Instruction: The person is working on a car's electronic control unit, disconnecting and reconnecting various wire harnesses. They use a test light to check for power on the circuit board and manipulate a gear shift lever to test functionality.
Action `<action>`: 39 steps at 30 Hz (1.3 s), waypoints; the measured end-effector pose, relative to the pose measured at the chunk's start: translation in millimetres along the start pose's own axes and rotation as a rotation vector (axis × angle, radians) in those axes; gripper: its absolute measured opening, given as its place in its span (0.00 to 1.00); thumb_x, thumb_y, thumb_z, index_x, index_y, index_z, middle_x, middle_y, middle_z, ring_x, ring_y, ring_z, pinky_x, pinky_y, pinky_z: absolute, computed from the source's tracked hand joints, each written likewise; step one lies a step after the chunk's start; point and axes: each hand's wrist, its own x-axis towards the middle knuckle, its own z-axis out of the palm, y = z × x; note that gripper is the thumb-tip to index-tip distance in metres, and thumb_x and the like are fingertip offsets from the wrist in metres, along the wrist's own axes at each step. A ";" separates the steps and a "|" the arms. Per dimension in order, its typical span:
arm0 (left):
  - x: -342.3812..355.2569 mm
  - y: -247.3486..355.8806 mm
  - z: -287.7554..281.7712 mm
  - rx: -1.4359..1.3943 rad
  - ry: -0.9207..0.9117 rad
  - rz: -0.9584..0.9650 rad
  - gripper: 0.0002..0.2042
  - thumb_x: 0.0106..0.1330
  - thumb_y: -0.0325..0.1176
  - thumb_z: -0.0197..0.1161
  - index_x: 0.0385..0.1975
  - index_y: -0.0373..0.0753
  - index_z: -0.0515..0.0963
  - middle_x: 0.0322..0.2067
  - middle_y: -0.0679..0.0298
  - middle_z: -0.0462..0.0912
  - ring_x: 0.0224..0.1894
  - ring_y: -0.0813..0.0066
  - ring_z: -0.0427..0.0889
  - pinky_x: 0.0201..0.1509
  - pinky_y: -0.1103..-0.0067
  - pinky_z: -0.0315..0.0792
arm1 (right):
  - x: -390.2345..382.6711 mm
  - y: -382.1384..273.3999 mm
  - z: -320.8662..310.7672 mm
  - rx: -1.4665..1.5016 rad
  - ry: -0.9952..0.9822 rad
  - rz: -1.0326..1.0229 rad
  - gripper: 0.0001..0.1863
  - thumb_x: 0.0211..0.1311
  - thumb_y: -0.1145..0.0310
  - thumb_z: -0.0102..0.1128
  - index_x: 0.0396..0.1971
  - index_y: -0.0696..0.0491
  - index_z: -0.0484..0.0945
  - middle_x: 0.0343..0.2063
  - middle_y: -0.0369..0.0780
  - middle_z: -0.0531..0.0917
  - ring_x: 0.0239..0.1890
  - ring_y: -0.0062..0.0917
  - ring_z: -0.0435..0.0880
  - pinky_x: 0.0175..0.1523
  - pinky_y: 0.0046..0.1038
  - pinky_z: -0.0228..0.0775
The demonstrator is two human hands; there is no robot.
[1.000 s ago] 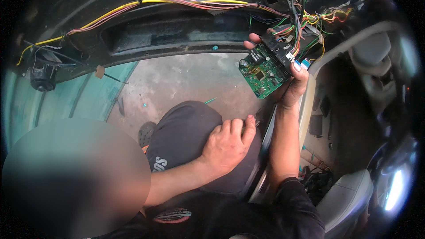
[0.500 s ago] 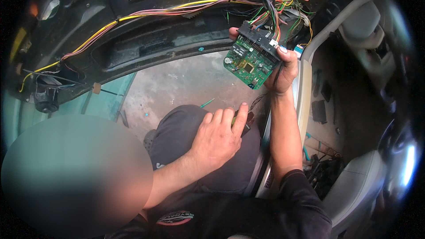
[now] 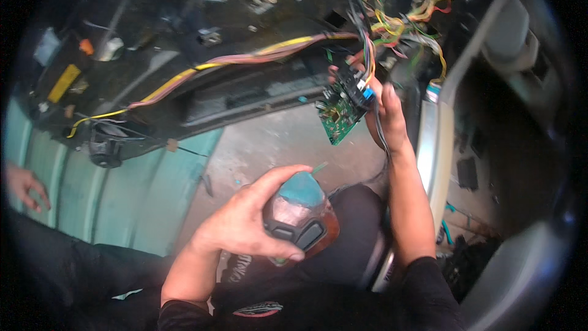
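A green circuit board (image 3: 340, 124) with a black connector block (image 3: 351, 86) hangs from a bundle of wires at upper centre right. My right hand (image 3: 392, 119) is behind and beside it, fingers around the connector side, thumb raised along the right edge. My left hand (image 3: 236, 224), lower and nearer me, is wrapped around a rounded handheld device (image 3: 299, 216). That device has a teal end, a shiny coppery face and black buttons; its exact kind is unclear. Motion blurs the board's details.
A dark vehicle panel (image 3: 245, 15) carries a taped yellow and pink wiring harness (image 3: 239, 59). Loose coloured wires (image 3: 398, 21) gather above the board. A pale door sill (image 3: 437, 147) runs along my right arm. Another person's hand (image 3: 27, 187) is at far left by green corrugated metal (image 3: 131, 184).
My left hand has turned and lifted the handheld device into view. The board has tilted in my right hand. The view has shifted, and another person's hand now shows at far left.
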 end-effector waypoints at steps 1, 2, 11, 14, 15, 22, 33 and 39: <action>-5.1 7.7 -16.7 -0.048 -0.011 0.024 0.61 0.26 0.43 0.91 0.68 0.30 0.64 0.64 0.55 0.72 0.65 0.65 0.72 0.71 0.70 0.63 | -1.0 9.8 -4.6 -0.177 -0.011 -0.017 0.54 0.67 0.27 0.38 0.75 0.62 0.53 0.72 0.47 0.64 0.77 0.32 0.54 0.78 0.36 0.37; -12.1 14.5 -29.7 -0.156 0.066 0.003 0.63 0.24 0.44 0.91 0.67 0.29 0.63 0.63 0.55 0.71 0.64 0.65 0.72 0.70 0.70 0.63 | -3.8 1.2 9.3 -0.232 -0.002 -0.064 0.53 0.68 0.31 0.44 0.76 0.62 0.51 0.73 0.48 0.60 0.77 0.34 0.54 0.78 0.36 0.39; -1.2 0.2 -89.2 -0.552 0.361 0.346 0.56 0.37 0.51 0.84 0.70 0.34 0.65 0.65 0.52 0.69 0.64 0.65 0.70 0.64 0.69 0.66 | -3.0 -3.4 41.1 -0.486 0.232 0.098 0.50 0.56 0.48 0.71 0.71 0.62 0.60 0.67 0.50 0.69 0.71 0.37 0.65 0.75 0.37 0.51; 13.4 7.6 -82.5 -0.668 0.357 0.255 0.56 0.37 0.52 0.83 0.69 0.30 0.64 0.62 0.57 0.74 0.61 0.71 0.74 0.68 0.75 0.66 | -3.8 4.9 26.9 -0.392 0.292 0.119 0.43 0.57 0.47 0.68 0.65 0.60 0.67 0.57 0.46 0.78 0.62 0.34 0.75 0.72 0.35 0.57; 14.2 19.3 -86.7 -0.677 0.329 0.199 0.56 0.37 0.50 0.83 0.68 0.29 0.64 0.59 0.60 0.75 0.57 0.73 0.77 0.65 0.77 0.68 | -1.3 2.3 21.9 -0.301 0.267 0.110 0.42 0.58 0.45 0.64 0.65 0.60 0.68 0.55 0.45 0.79 0.60 0.32 0.76 0.70 0.34 0.58; 26.9 1.4 -86.7 -0.541 0.414 0.170 0.57 0.41 0.60 0.76 0.69 0.31 0.61 0.43 0.56 0.78 0.30 0.77 0.76 0.28 0.82 0.68 | -3.7 -22.4 8.5 -0.028 0.040 0.160 0.47 0.57 0.39 0.57 0.66 0.63 0.68 0.55 0.47 0.83 0.58 0.29 0.79 0.66 0.33 0.63; 71.0 27.6 -97.5 -0.674 0.115 0.292 0.62 0.38 0.57 0.85 0.69 0.24 0.58 0.43 0.49 0.78 0.31 0.77 0.80 0.29 0.88 0.75 | -3.1 -15.8 -12.5 0.412 -0.130 0.169 0.44 0.60 0.40 0.61 0.67 0.56 0.65 0.58 0.48 0.78 0.58 0.39 0.82 0.63 0.40 0.74; 77.1 18.9 -116.1 -0.713 0.061 0.329 0.55 0.50 0.54 0.79 0.71 0.26 0.56 0.46 0.46 0.77 0.28 0.77 0.77 0.19 0.87 0.69 | -0.1 -13.8 21.2 0.100 0.112 0.007 0.54 0.59 0.50 0.68 0.75 0.56 0.42 0.60 0.51 0.74 0.62 0.34 0.75 0.69 0.37 0.63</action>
